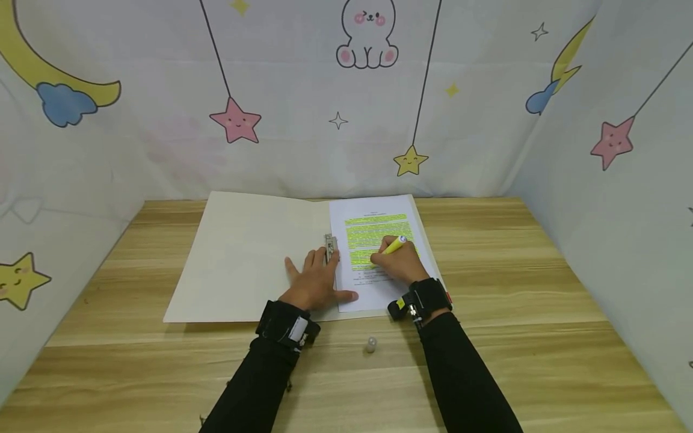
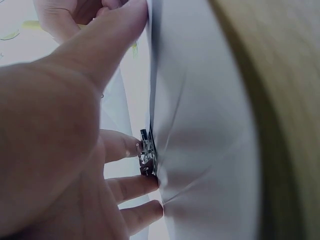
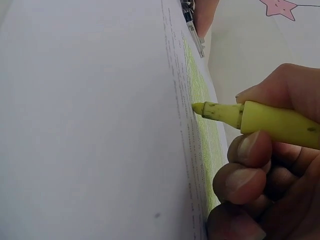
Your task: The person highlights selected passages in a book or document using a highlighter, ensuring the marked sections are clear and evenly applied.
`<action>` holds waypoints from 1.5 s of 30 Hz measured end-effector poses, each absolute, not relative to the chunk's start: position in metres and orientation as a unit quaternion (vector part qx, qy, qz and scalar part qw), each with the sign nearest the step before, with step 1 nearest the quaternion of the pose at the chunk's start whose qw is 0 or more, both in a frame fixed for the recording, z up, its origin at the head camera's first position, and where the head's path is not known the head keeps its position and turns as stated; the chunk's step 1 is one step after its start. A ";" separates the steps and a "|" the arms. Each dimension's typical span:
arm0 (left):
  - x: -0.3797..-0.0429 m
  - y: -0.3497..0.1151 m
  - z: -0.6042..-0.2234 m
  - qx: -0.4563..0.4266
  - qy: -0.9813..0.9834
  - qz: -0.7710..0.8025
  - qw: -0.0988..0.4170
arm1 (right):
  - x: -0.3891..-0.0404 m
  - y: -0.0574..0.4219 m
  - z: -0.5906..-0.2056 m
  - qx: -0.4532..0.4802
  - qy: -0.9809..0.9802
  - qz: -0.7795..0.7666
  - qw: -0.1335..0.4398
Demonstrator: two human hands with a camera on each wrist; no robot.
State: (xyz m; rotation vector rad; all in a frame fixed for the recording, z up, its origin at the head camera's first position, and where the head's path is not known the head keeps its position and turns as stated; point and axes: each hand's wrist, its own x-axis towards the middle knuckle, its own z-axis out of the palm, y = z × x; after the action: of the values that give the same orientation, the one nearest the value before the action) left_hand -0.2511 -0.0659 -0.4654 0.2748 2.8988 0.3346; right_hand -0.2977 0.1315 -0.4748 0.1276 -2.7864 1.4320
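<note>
My right hand (image 1: 402, 261) grips a yellow highlighter (image 3: 280, 122), its uncapped tip at the printed sheet (image 1: 368, 297). Bright yellow marking covers most of the text lines, while a few lines near the bottom are unmarked. The sheet lies on the right side of an opened white folder (image 1: 243, 258). With fingers spread, my left hand (image 1: 311, 285) rests over the folder's middle, its thumb reaching onto the sheet's left edge. A metal clip (image 1: 329, 243) sits along the fold by the left fingertips; in the left wrist view the clip (image 2: 145, 155) shows between the fingers.
A small pale round object (image 1: 370, 344), maybe a bead or ball, lies on the wooden table (image 1: 541, 313) in front of the folder. Cloth walls (image 1: 292, 150) printed with stars and moons stand behind and at both sides. Black straps with cameras circle both wrists.
</note>
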 end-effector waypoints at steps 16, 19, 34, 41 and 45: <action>-0.251 -0.066 -0.465 0.094 0.984 0.114 0.099 | -0.297 0.134 -0.472 0.040 -0.890 0.454 0.013; -0.251 -0.066 -0.466 0.094 0.984 0.115 0.101 | -0.297 0.134 -0.472 0.037 -0.892 0.451 0.010; -0.250 -0.066 -0.465 0.093 0.984 0.115 0.101 | -0.298 0.139 -0.473 0.030 -0.891 0.453 0.001; -0.250 -0.066 -0.465 0.093 0.984 0.115 0.100 | -0.298 0.140 -0.473 0.031 -0.888 0.459 0.002; -0.251 -0.066 -0.466 0.094 0.984 0.115 0.100 | -0.298 0.142 -0.472 0.034 -0.891 0.454 0.006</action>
State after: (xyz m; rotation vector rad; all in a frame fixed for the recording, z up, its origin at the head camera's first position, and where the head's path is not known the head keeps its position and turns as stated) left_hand -0.2507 -0.0657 -0.4659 0.2783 2.9084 0.3396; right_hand -0.2984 0.1415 -0.4721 0.1076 -2.7865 1.4193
